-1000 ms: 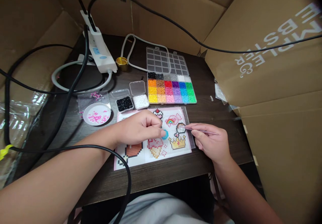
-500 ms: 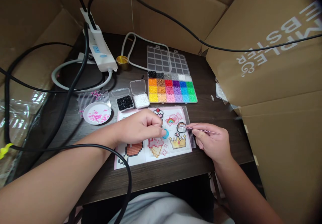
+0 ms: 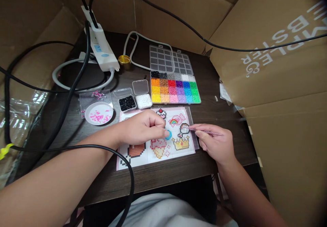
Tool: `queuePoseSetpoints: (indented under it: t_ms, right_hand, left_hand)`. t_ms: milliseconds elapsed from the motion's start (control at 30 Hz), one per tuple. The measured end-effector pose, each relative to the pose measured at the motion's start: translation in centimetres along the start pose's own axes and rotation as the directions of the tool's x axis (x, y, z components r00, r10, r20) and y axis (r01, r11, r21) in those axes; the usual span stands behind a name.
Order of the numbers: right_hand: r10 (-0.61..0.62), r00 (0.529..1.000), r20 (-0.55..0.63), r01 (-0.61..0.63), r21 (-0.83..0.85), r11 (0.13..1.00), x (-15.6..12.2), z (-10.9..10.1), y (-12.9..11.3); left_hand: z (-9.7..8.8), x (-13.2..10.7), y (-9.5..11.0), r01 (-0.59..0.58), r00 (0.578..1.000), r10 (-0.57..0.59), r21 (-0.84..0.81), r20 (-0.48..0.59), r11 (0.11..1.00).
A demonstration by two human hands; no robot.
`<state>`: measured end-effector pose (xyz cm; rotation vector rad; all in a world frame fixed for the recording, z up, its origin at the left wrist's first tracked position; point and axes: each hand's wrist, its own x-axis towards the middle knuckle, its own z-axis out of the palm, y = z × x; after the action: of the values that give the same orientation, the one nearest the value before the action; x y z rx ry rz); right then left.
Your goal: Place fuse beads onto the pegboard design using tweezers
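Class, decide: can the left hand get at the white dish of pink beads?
Probably yes: the white dish lies uncovered left of the left hand, nothing between, though that hand pinches a blue piece.

Counted: one bead case (image 3: 170, 61), two small bead boxes (image 3: 140, 86), one round dish (image 3: 87, 115), one pattern sheet (image 3: 133, 160), one metal pick (image 3: 202, 131), one blue disc (image 3: 168, 135).

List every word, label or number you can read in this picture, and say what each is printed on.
"BSTER": part of upside-down white print on the cardboard box, cut off by the frame edge.
Smaller white lines beneath it: not surely readable.
Blue label on the power strip: too small to read.
Pattern sheet: pictures only, no words.
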<state>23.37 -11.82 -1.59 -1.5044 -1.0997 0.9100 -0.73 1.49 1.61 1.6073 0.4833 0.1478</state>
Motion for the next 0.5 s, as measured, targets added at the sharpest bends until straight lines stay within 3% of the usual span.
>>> queuePoseSetpoints:
  t_ms: [500]
  right_hand:
    - [-0.008, 1.000, -0.025, 0.008, -0.004, 1.000, -0.07, 0.11, 0.02]
  left_hand:
    - [0.01, 0.02, -0.23, 0.002, 1.000, -0.002, 0.021, -0.004, 1.000]
